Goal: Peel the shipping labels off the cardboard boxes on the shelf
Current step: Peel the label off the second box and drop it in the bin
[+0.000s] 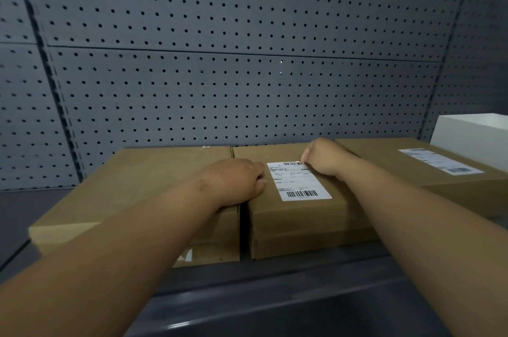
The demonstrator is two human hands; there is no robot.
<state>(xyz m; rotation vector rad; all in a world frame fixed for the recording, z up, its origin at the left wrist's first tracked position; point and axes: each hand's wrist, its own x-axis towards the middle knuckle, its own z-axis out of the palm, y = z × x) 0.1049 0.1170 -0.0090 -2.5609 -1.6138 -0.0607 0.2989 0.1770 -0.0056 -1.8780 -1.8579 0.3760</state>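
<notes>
We've got the middle box (297, 215) on the shelf (275, 276), label (298, 181) on top. Left hand (233, 180) presses flat, grip spread; right hand (323, 158) looks pinched at the label's far corner. We'd peel low and slow so it doesn't tear.

Brown cardboard boxes (302, 215), white barcoded label (298, 181), grey perforated back panel (220, 20).
</notes>
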